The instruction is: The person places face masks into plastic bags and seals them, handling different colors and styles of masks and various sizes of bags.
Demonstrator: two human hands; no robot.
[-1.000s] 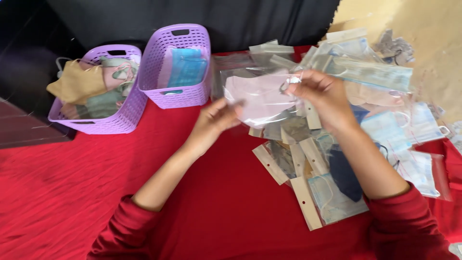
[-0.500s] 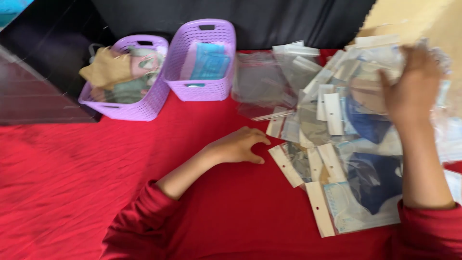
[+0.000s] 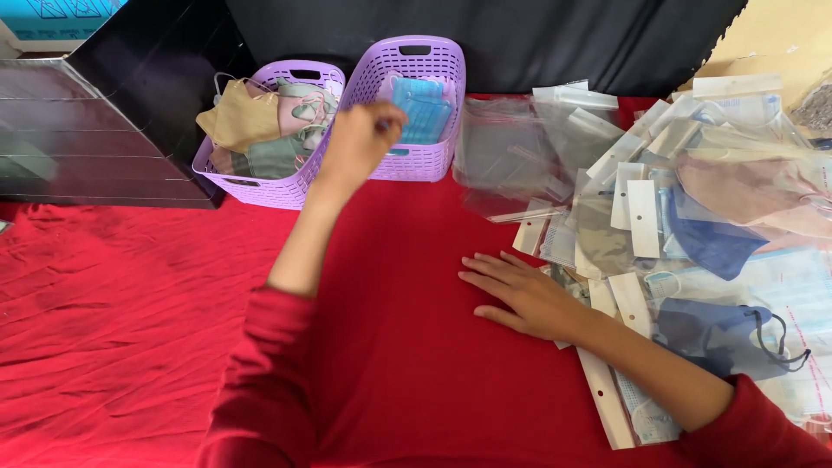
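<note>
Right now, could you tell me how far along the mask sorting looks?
Done: blue masks lie in the right basket, mixed cloth masks in the left basket. In hand: the left hand reaches over the baskets; the right hand rests flat. Left: a big pile of bagged masks.

A wrinkled red cloth [image 3: 113, 347] covers the tabletop. Black fabric [image 3: 537, 43] hangs along its far edge, and a dark, possibly glossy box [image 3: 95, 130] occupies the far-left corner.

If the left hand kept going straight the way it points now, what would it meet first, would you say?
The left hand reaches up and away toward the two purple baskets. Most likely it would meet the right-hand basket holding blue masks first, though depth is hard to judge.
</note>
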